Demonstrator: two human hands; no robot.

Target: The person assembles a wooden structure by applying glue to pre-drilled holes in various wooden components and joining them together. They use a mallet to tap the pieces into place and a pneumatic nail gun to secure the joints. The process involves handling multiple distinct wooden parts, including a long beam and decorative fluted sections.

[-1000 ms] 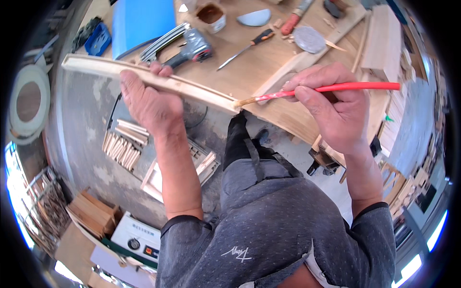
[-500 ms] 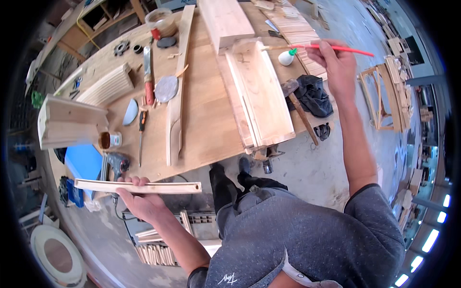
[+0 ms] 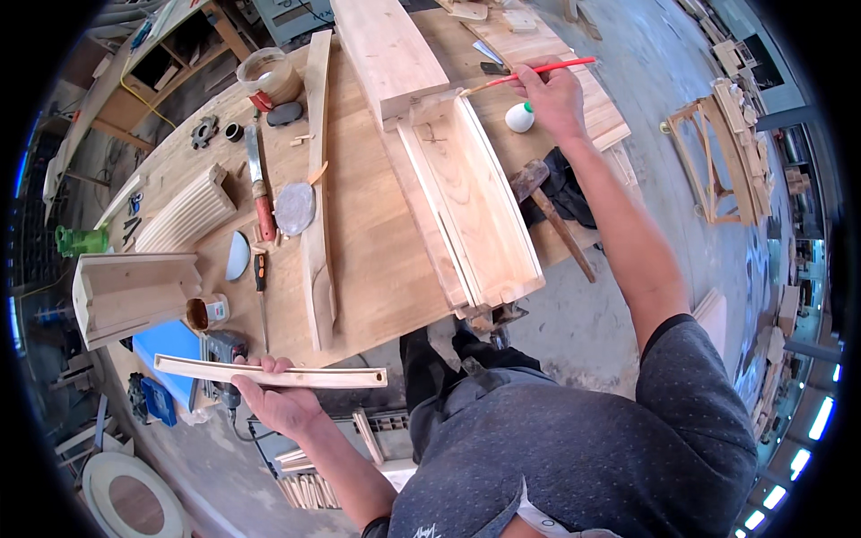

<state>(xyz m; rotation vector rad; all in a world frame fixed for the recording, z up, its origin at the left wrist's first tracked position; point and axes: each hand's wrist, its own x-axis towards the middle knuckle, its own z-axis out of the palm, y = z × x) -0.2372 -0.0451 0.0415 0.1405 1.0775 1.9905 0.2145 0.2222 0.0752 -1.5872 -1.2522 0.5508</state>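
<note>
My left hand (image 3: 280,399) is closed round a narrow pale wooden strip (image 3: 314,377), grooved along its length and with a small hole near its right end. I hold it level in front of the table's near edge. My right hand (image 3: 552,94) pinches a thin red-handled brush (image 3: 563,65). The brush's tip reaches the far right corner of a long open wooden box (image 3: 475,197). Just below the brush stands a small white bottle (image 3: 519,117) with a green cap. At the box's far end sits a thick wooden block (image 3: 395,63).
A hammer (image 3: 560,224) and black cloth lie right of the box. On the table's left are a long wooden strip (image 3: 316,179), a chisel (image 3: 260,188), a screwdriver (image 3: 261,278), a jar (image 3: 208,311), a power drill (image 3: 224,348) and a plastic tub (image 3: 269,73).
My right hand has moved left with the brush, bringing its tip to the box's corner. The view has shifted; my left hand still holds the wooden strip.
</note>
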